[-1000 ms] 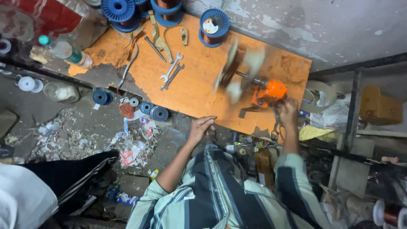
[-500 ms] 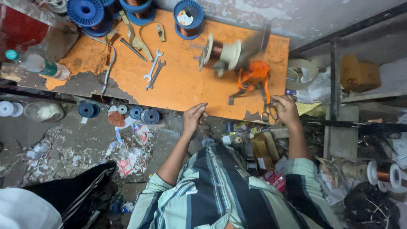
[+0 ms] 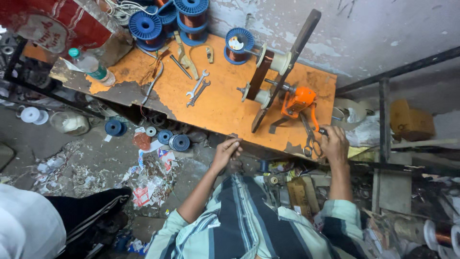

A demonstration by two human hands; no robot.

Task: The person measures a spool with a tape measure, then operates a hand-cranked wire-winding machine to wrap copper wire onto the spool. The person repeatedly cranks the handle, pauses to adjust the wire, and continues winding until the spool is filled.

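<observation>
1. Nearest the camera, at 6 o'clock, the person's striped shirt [image 3: 249, 225] fills the bottom of the view; both forearms reach up toward an orange bench [image 3: 220, 108].
2. The left hand [image 3: 226, 151] sits at the bench's near edge, fingers curled in with the tips pinched together; I cannot tell whether it holds anything.
3. The right hand [image 3: 334, 144], at 3 o'clock from the left one, is closed around the dark grip of the crank handle [image 3: 316, 122] of an orange hand winder [image 3: 298, 100].
4. Scissors [image 3: 309, 139] lie on the bench just beside that hand, at its 9 o'clock.
5. The winder's shaft carries a wooden frame [image 3: 275, 72] with pale round end pieces, standing at the bench's right half.
6. At 10 o'clock from the left hand, two spanners [image 3: 199, 88] lie crossed on the bench.
7. Farther, at 12 o'clock, blue spools of copper wire [image 3: 191, 14] crowd the bench's far edge; one more blue spool [image 3: 238, 43] stands beside the frame.
8. A plastic bottle [image 3: 91, 66] lies at the bench's left end.
9. More blue spools [image 3: 172, 140] lie on the littered floor [image 3: 72, 163] below.
</observation>
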